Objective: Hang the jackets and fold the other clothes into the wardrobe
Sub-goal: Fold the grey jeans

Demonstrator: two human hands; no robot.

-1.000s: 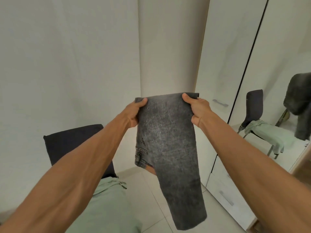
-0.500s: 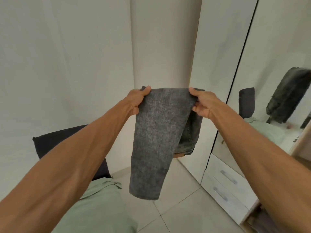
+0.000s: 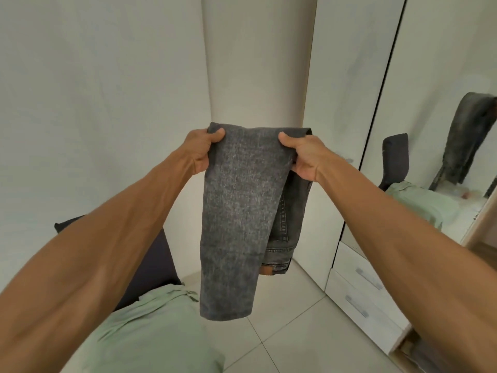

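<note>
One pair of grey jeans, one left hand and one right hand show in front of one white wardrobe. The wardrobe has two drawers and one mirrored door (reflections not counted). Left of the wardrobe: one dark chair, one pale green garment.

On the dark chair lies a pale green garment

no readable text, labels or numbers
</note>
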